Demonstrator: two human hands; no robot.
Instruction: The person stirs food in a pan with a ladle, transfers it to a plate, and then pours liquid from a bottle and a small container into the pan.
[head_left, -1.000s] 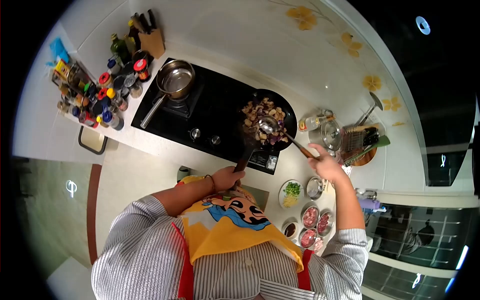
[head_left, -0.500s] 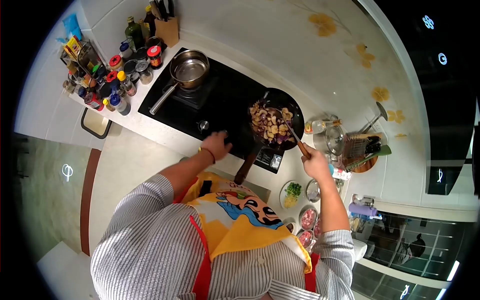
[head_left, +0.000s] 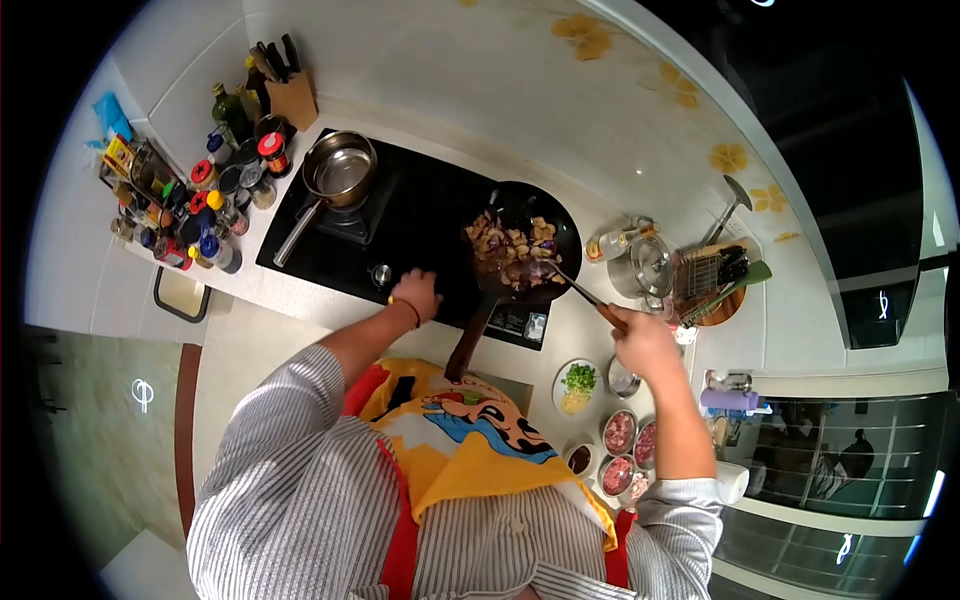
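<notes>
My right hand is closed around the wooden handle of a metal spatula, whose head rests among the food in the black wok. Browned slices and purple pieces fill part of that wok on the right side of the cooktop. At the cooktop's front edge my left hand has its fingers bent down over a control knob, which they mostly hide. Just left of it shows another silver knob. The wok's wooden handle points toward me, untouched.
A steel saucepan stands on the left burner, with seasoning jars and a knife block beyond. To the right are a plate of chopped greens, bowls of raw meat, a lidded pot and a utensil holder.
The view has shifted, so the kitchen sits slightly left. The spatula head has moved toward the near side of the wok. My left hand stays at the cooktop's front.
</notes>
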